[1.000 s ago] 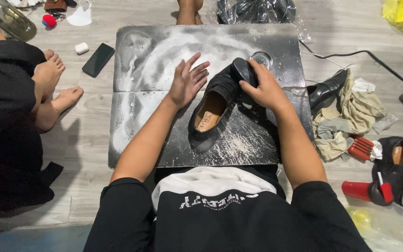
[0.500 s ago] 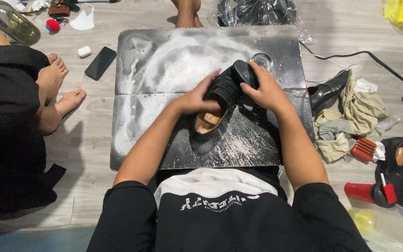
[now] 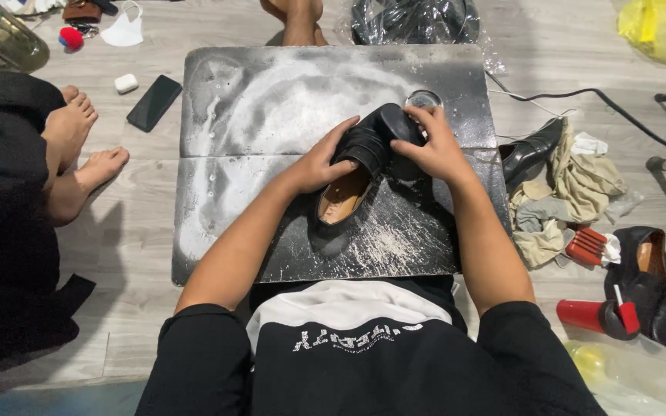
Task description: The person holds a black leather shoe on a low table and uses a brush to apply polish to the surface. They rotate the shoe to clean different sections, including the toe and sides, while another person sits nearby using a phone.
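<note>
Centre frame, on the grey board [image 3: 271,100]: my left hand [image 3: 324,158], spread open a second ago, is now clamping the black loafer [image 3: 364,158] at its vamp; my right hand [image 3: 433,146] is gripping the toe. Shoe's steadied both sides.

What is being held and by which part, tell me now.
A black leather loafer with a tan lining, held in both hands: the left hand grips its strapped vamp, the right hand wraps the toe end, above the dark powder-streaked board.
</note>
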